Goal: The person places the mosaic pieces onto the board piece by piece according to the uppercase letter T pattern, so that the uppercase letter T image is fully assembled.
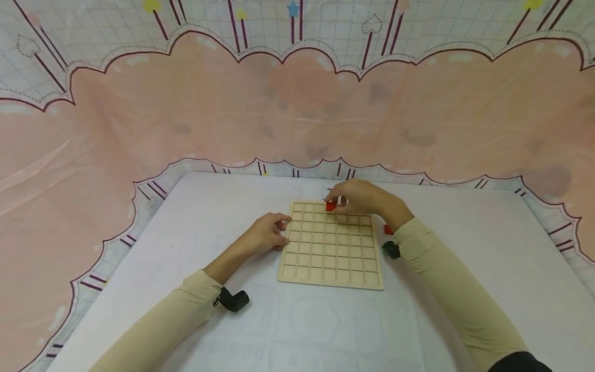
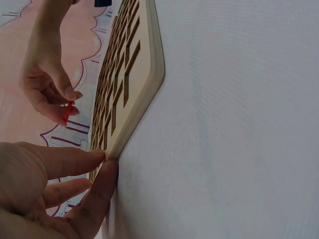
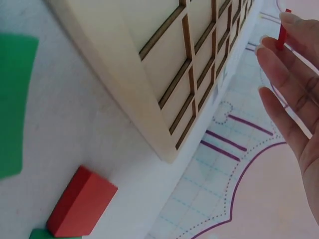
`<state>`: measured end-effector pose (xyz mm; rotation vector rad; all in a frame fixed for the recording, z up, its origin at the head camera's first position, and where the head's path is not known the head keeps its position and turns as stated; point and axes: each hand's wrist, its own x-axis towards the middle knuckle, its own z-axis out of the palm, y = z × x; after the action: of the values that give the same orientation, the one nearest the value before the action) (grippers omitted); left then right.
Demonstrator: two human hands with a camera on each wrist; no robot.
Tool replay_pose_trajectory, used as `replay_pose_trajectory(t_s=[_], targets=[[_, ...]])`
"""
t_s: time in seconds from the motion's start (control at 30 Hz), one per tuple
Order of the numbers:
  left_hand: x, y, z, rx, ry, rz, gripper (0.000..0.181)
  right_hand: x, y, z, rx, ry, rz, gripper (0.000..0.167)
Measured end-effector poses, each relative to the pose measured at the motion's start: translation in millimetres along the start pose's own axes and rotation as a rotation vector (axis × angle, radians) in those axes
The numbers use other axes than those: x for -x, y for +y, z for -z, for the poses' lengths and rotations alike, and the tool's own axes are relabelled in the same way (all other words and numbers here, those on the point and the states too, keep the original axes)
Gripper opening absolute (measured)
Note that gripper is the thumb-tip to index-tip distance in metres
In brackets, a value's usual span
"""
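Observation:
A square wooden board [image 1: 330, 248] with a grid of raised lines lies on the white table. My left hand [image 1: 265, 232] holds its left edge; in the left wrist view the thumb and a finger [image 2: 37, 162] meet that edge. Over the board's far side, my right hand [image 1: 360, 199] pinches a small red piece [image 1: 330, 206] between thumb and fingers. Edge-on, this red piece [image 3: 282, 35] looks thin in the right wrist view. The other right fingers [image 3: 279, 107] extend beside it, without touching the board.
Right of the board lies a red block [image 3: 82, 204], partly hidden by the right wrist in the head view. Green pieces [image 3: 15, 104] are near it, cut off by the frame. A patterned cloth [image 1: 297, 113] hangs behind the white table [image 1: 195, 201].

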<state>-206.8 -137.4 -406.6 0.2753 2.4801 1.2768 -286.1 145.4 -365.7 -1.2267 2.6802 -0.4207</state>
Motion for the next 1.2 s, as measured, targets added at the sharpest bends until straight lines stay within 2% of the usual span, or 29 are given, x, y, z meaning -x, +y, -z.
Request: replay_pose_trajectory(t_s=[0.2,0.43,0.77,1.07,1.2], targets=[[0.8,-0.4,0.7,0.005,0.001,-0.006,0.06,-9.8,-1.1,-6.0,-0.005,-0.014,0.026,0.034],[-0.5,-0.9,1.2,-0.002,0.003,-0.016,0.06,-18.4,-5.2,-10.8,0.008,-0.052,0.006,0.032],[-0.8,0.3,0.0,-0.017,0.007,-0.01,0.059,-27.7,-16.7,-14.4,0.083,-0.116,0.006,0.026],[-0.2,-0.5,-0.4,-0.002,0.006,-0.009,0.059,-30.5,-20.9,-18.6,0.153,-0.095,0.05,0.017],[-0.2,-0.2,-0.6,-0.001,0.005,-0.008,0.059,-30.3,-19.0,-22.5,0.169,-0.097,0.063,0.019]])
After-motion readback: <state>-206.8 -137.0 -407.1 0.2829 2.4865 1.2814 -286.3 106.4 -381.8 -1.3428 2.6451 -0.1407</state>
